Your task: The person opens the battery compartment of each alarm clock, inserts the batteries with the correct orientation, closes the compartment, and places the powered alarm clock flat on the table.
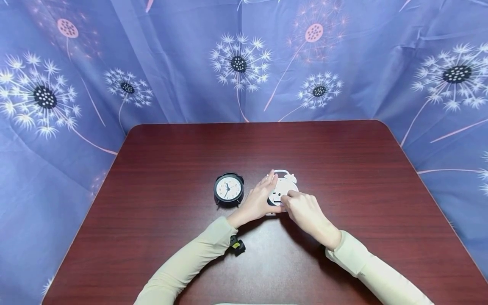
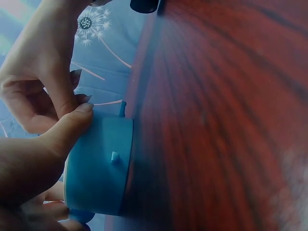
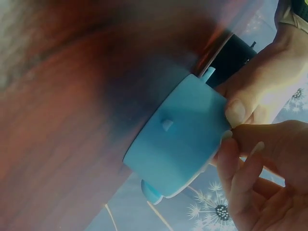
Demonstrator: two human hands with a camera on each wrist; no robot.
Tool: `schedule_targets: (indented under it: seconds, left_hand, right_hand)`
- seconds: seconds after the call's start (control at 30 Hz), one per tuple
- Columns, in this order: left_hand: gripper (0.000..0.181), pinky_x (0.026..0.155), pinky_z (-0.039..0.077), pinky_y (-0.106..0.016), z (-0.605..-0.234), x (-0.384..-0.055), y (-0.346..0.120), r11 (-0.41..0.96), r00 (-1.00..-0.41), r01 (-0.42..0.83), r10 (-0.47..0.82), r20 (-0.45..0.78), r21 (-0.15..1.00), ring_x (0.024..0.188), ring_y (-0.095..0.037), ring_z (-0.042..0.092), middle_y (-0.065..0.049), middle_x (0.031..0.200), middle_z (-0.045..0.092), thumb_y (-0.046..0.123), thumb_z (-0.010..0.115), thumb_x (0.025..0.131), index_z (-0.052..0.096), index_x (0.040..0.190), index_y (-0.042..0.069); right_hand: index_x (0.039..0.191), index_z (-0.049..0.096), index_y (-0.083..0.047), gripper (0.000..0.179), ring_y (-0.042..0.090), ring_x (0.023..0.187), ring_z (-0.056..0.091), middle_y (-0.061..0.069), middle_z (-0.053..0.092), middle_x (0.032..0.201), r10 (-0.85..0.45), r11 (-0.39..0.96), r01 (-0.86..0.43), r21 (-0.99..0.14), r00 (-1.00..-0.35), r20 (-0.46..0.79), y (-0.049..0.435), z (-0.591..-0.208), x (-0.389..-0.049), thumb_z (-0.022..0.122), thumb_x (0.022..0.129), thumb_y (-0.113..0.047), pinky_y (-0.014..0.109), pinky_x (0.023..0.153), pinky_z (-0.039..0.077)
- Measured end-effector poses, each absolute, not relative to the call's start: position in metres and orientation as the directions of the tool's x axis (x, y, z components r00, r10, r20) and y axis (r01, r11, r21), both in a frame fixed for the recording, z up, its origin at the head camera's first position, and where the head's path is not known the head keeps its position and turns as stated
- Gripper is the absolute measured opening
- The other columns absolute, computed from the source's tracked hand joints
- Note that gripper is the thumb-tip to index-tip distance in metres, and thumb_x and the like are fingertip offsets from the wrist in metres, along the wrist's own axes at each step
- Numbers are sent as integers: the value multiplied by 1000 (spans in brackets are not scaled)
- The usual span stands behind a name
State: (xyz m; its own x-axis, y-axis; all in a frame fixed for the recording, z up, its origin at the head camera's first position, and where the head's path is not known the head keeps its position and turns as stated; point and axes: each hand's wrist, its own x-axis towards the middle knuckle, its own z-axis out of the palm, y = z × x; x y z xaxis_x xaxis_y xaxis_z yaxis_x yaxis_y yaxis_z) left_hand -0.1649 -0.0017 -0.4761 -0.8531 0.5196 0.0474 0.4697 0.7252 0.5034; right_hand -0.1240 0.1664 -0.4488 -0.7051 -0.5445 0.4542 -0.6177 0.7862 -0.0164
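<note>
A white alarm clock lies on its face in the middle of the table, its back up; it looks blue in the left wrist view and right wrist view. My left hand grips the clock from the left, thumb along its lower side and fingers over its far edge. With curled fingers, my right hand pinches at the lower edge of the clock's back, close to the left thumb. What lies between those fingertips is hidden. A dark slot shows in the back near them.
A black alarm clock with a white dial stands to the left of my left hand. A black wrist device sits at the left cuff. The dark red wooden table ends at a blue dandelion-print curtain.
</note>
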Motion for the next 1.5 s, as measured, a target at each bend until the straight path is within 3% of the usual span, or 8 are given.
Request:
schedule_targets:
  seconds: [0.17, 0.37, 0.6, 0.77, 1.0, 1.2, 1.3, 1.5]
  left_hand:
    - [103, 108, 39, -53, -476, -165, -1, 723, -851, 473, 523, 48, 503, 145, -34, 28, -16, 161, 17, 55, 72, 78, 23, 153, 5]
    - [104, 108, 38, -54, -475, -164, -1, 719, -854, 463, 519, 42, 518, 144, -35, 28, -13, 161, 15, 56, 72, 78, 22, 153, 5]
    - [103, 105, 39, -58, -474, -164, -2, 709, -857, 457, 512, 55, 537, 144, -37, 29, -14, 161, 17, 55, 73, 78, 23, 153, 4]
    - [102, 107, 39, -55, -474, -165, -2, 718, -855, 463, 516, 48, 519, 144, -37, 29, -14, 161, 17, 54, 73, 79, 24, 153, 4]
    - [100, 106, 40, -54, -475, -165, -1, 722, -853, 470, 519, 52, 508, 145, -34, 29, -14, 161, 18, 52, 74, 79, 25, 153, 5]
    - [100, 106, 41, -54, -475, -165, -1, 727, -857, 463, 513, 47, 507, 145, -33, 28, -14, 161, 18, 53, 73, 79, 25, 153, 6]
    - [101, 107, 40, -54, -475, -166, 0, 722, -859, 458, 511, 46, 518, 145, -35, 28, -15, 161, 17, 53, 73, 79, 24, 153, 5]
    - [103, 112, 34, -52, -476, -166, 1, 698, -861, 441, 507, 46, 565, 145, -36, 26, -14, 161, 15, 53, 74, 79, 22, 153, 4]
  right_hand:
    - [63, 51, -12, 33, 20, 45, 52, 0, 47, 61, -523, 799, -599, -52, -735, 431, 167, -447, -124, 83, 66, -17, 33, 38, 41]
    - [65, 58, -15, 24, 18, 49, 54, -3, 49, 65, -489, 809, -567, -154, -796, 357, 170, -446, -128, 78, 72, -3, 34, 44, 45]
    - [71, 70, -11, 13, 6, 50, 44, -4, 49, 63, -448, 789, -573, -221, -783, 431, 172, -451, -132, 78, 72, -1, 30, 47, 45]
    - [64, 62, -13, 21, 7, 46, 40, -5, 45, 62, -472, 784, -593, -181, -760, 447, 171, -452, -130, 76, 66, 2, 29, 43, 41]
    - [65, 54, -10, 25, 16, 42, 48, 0, 47, 67, -576, 754, -656, -34, -685, 446, 172, -450, -129, 77, 74, -7, 31, 39, 41]
    - [63, 51, -8, 26, 17, 41, 46, 1, 48, 67, -615, 741, -670, 44, -652, 444, 171, -450, -130, 74, 71, -2, 31, 37, 39]
    - [64, 55, -9, 23, 17, 43, 49, 0, 49, 66, -581, 760, -650, -21, -693, 428, 172, -449, -132, 76, 71, -2, 32, 39, 42]
    - [70, 65, -13, 17, 11, 56, 54, -3, 59, 67, -364, 816, -462, -347, -878, 311, 178, -447, -143, 82, 71, -12, 33, 51, 48]
